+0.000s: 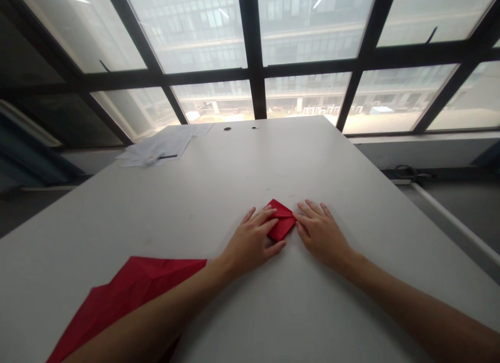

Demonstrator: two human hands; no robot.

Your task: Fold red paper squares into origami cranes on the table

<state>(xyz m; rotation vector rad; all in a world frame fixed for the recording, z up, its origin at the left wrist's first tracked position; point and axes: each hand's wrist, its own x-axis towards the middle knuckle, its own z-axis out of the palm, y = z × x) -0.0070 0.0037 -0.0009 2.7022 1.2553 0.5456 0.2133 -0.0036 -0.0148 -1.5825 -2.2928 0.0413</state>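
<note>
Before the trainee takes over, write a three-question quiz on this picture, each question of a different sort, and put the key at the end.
1. Multiple choice. What is the left hand resting on?
A: the window frame
B: the small folded red piece
C: the blue curtain

2. True or false. The larger red sheet is partly hidden by the left forearm.

3. Open question. On which part of the table do the white papers lie, as seen in the head view?

Key: 1: B. 2: True. 3: The far left part, towards the windows.
</note>
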